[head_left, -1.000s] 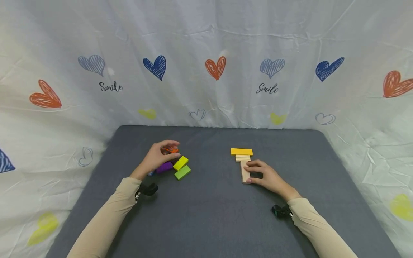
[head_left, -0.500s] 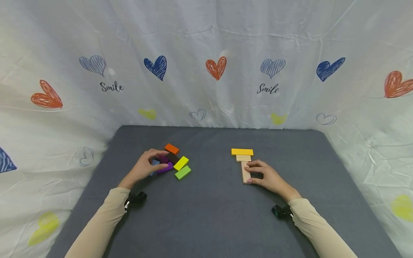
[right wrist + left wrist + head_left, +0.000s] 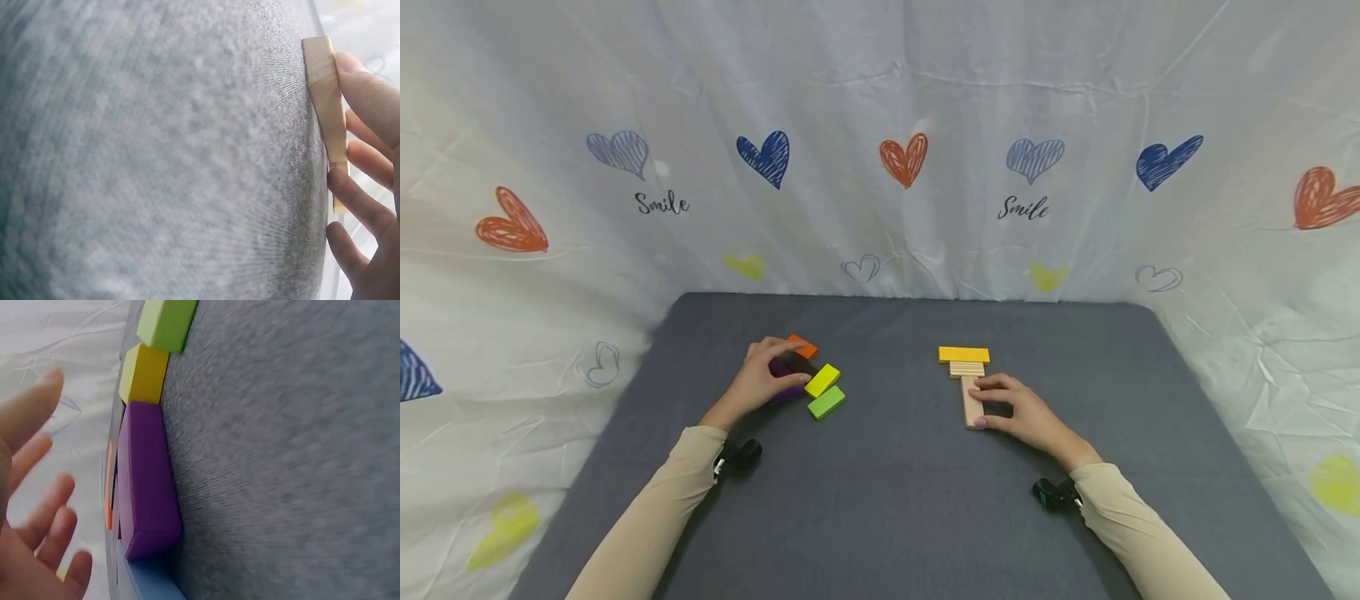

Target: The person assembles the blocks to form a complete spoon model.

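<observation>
Nearest, two beige sleeves [image 3: 647,500] come in over the grey table [image 3: 880,508], a black camera [image 3: 1051,493] at the right wrist and another at the left.

A little farther in, the right hand [image 3: 1033,421] lightly grips the wood block [image 3: 972,402], which lies flat with its long side running away from the person. The thumb is at its near end, and bent fingers touch it farther along.

Well to the left, the green block [image 3: 826,402] lies at a slant, with the yellow block [image 3: 822,381] just beyond it at a similar slant. The left hand [image 3: 756,379] hovers over the group's left side, thumb and fingers apart; in the head view the thumb tip ends by the yellow block, but whether it touches cannot be told. Partly under this hand lie the purple block [image 3: 149,478] and, shown in the left wrist view, the blue block [image 3: 147,581] beside one of its ends. Behind are the brown block [image 3: 805,363] and then the orange block [image 3: 802,347].

On the right, pale slats [image 3: 966,369] lie crosswise at the wood block's far end, with the amber block [image 3: 964,355] crosswise beyond them.

Past the table's far edge hangs a white curtain [image 3: 827,75], printed with hearts and "Smile".
</observation>
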The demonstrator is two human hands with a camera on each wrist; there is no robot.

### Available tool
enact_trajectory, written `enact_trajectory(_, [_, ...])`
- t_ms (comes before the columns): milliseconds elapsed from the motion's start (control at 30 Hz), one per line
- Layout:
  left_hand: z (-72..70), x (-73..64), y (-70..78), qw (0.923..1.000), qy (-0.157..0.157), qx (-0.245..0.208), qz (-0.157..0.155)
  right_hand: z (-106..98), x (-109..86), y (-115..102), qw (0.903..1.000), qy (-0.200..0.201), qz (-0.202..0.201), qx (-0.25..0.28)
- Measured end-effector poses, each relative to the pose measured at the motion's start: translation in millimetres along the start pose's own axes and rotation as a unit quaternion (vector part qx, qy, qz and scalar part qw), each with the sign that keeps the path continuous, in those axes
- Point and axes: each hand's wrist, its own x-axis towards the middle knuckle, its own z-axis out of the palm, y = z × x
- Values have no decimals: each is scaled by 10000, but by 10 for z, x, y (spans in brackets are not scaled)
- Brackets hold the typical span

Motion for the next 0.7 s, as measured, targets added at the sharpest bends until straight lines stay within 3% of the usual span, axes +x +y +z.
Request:
enact_trajectory(167, [16, 103, -8, 9987, 301, 147, -388, -3, 4, -3, 10000, -4, 14, 18])
enact_trajectory(367, [97, 218, -7, 9933, 594, 622, -773, 2, 7, -1, 10000, -3, -2, 51])
enact_trajectory(567, [157, 302, 9, 9862, 631, 1106, -1062, 14, 3, 20, 10000, 56, -4, 33])
enact_trajectory(700, [186, 334, 14, 9844, 536, 1192, -1179, 11, 1, 21, 10000, 79, -28, 21])
